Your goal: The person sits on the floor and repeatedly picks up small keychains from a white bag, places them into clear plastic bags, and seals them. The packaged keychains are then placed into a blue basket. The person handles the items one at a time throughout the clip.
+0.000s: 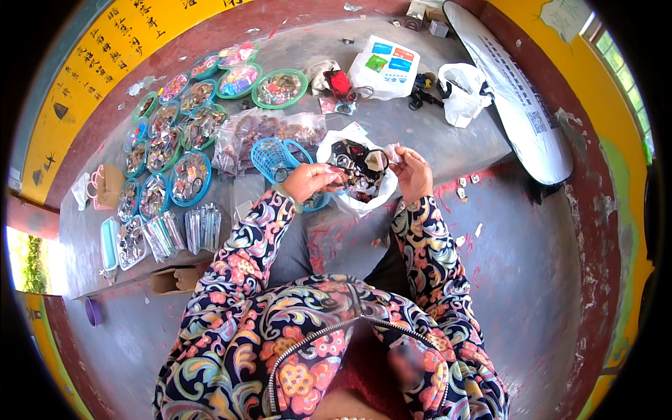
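Note:
An open white plastic bag (365, 208) in front of me is filled with a jumble of small dark and shiny trinkets (360, 175). My left hand (308, 182) is over the bag's left side, its fingers pinched together on something small I cannot make out. On the bag's right side, my right hand (414, 173) pinches a pale, crumpled piece of plastic (393, 154) between thumb and fingers. A dark ring-shaped band (377, 160) lies close to its fingertips. Just beyond my left hand sits a blue plastic basket (269, 157), partly covered by that hand.
Several round baskets (190, 178) of small goods crowd the left of the grey platform. Clear bags (245, 136) of brownish items lie behind the blue basket. Packs of slim items (203, 227) sit near the front edge. A long silvery board (514, 91) leans at right.

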A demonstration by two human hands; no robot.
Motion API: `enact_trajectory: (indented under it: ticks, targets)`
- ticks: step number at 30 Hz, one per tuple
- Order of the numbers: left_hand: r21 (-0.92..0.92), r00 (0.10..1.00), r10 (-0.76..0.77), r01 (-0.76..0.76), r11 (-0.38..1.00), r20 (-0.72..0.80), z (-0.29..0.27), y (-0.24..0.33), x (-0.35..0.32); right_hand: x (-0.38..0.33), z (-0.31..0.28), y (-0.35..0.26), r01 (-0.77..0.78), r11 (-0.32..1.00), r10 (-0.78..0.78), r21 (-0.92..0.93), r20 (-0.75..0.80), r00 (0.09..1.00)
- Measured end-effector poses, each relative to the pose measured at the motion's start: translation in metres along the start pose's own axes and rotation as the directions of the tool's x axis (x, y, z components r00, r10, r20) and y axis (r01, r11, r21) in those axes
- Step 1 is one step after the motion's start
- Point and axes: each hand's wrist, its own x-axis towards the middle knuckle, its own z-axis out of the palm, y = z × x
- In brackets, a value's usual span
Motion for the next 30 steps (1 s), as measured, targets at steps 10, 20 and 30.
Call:
enact_trajectory:
  ticks: [10, 20, 30]
  targets:
    - [0.211, 0.996, 0.09, -0.091, 0.973, 0.018, 0.012, -0.002, 0.048, 0.005, -0.019, 0.0, -0.003, 0.947, -0.023, 0.32, 0.076, 0.997]
    - [0.279, 0.994, 0.102, -0.086, 0.956, -0.041, 0.002, 0.006, 0.055, 0.008, -0.019, 0.003, -0.001, 0.965, -0.03, 0.261, 0.117, 0.993]
    - [0.283, 0.994, 0.105, -0.108, 0.953, 0.026, 0.015, 0.016, 0.059, 0.005, -0.009, 0.0, 0.025, 0.983, -0.035, 0.181, 0.053, 0.998]
